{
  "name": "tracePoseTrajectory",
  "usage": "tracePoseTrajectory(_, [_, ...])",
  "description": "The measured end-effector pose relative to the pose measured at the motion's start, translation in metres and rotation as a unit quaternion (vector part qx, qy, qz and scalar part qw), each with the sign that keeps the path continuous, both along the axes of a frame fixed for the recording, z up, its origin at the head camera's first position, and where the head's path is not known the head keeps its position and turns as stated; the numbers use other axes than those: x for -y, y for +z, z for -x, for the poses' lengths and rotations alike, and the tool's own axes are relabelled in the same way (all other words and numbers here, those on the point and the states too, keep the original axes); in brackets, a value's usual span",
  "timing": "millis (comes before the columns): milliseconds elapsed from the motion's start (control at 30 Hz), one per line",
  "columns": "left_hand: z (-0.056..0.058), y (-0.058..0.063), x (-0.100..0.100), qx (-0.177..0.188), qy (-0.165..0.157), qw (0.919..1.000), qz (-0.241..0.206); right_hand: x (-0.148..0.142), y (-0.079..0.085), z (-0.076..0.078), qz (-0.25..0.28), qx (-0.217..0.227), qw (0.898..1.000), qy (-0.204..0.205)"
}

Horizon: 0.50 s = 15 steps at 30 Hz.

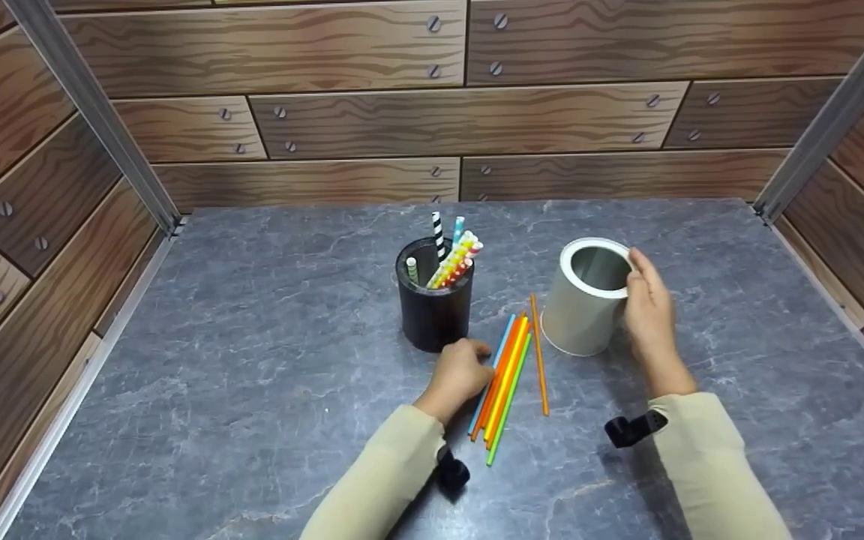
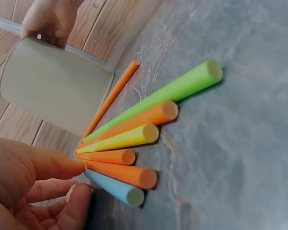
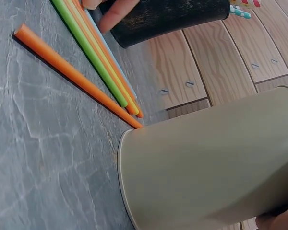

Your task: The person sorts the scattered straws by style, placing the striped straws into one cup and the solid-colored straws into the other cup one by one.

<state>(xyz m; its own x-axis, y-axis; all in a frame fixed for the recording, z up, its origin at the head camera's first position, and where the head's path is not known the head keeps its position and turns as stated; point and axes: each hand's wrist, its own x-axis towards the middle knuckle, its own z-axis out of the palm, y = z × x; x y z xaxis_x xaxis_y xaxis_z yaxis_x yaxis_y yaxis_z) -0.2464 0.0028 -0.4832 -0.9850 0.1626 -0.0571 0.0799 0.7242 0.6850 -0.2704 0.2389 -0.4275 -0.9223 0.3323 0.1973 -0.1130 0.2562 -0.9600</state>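
Off-white cup (image 1: 582, 321): right of black cup (image 1: 436, 319), gripped by right hand (image 1: 649, 315).
Left hand (image 1: 458, 375): at blue straw (image 2: 114, 186); cannot tell if pinching.

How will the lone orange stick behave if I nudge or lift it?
The lone orange stick will probably roll when nudged: its end looks round and it lies on a flat tabletop. It seems fairly stiff, lying straight. Being so thin, it's likely light.

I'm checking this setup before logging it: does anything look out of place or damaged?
Only one small thing: a single orange stick lies slightly apart from the bundle of coloured sticks, close beside the pale canister. No damage or spill shows.
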Motion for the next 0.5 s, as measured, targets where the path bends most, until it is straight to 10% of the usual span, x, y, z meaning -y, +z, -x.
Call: tracePoseTrajectory(500, [0.009, 0.007, -0.017, -0.017, -0.013, 0.9971, 0.073, 0.003, 0.0, 0.002, 0.005, -0.009, 1.0, -0.02])
